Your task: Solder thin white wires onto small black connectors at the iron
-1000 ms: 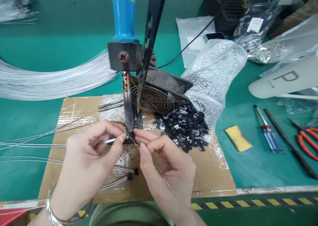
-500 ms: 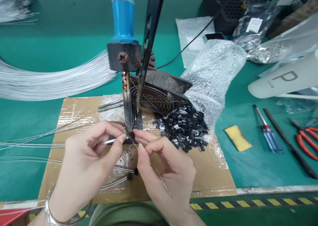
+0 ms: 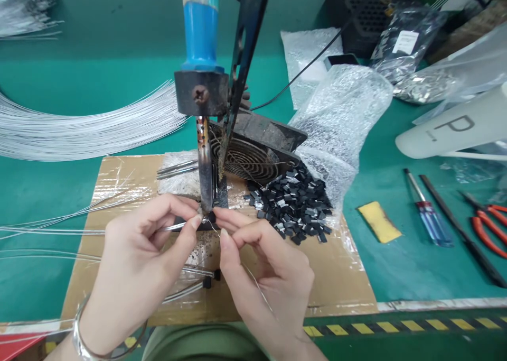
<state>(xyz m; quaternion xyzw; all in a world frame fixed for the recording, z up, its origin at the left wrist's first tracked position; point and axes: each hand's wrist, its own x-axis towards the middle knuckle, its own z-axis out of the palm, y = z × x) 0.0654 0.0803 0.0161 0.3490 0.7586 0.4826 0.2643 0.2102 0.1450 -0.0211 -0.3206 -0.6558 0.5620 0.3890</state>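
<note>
A blue-handled soldering iron (image 3: 205,165) hangs tip-down in a black clamp. Just left of its tip, my left hand (image 3: 150,250) pinches white wires (image 3: 91,232) between thumb and fingers. My right hand (image 3: 265,266), right of the tip, pinches a thin solder wire (image 3: 257,284) whose end reaches to the iron's tip. The exact contact at the tip is too small to make out. Black connectors (image 3: 297,205) lie heaped to the right of the iron. Below the tip, wires with black ends (image 3: 206,282) lie on the cardboard (image 3: 332,276).
Behind the iron stands a black fan (image 3: 253,155), with bubble wrap (image 3: 340,123) beside it. A wire bundle (image 3: 79,131) lies at left. On the right are a yellow sponge (image 3: 379,222), a screwdriver (image 3: 433,221), a black rod (image 3: 463,231), orange pliers (image 3: 489,226) and a white cup (image 3: 455,123).
The iron and its clamp appear slightly lower and further right. Both hands keep nearly the same place and hold.
</note>
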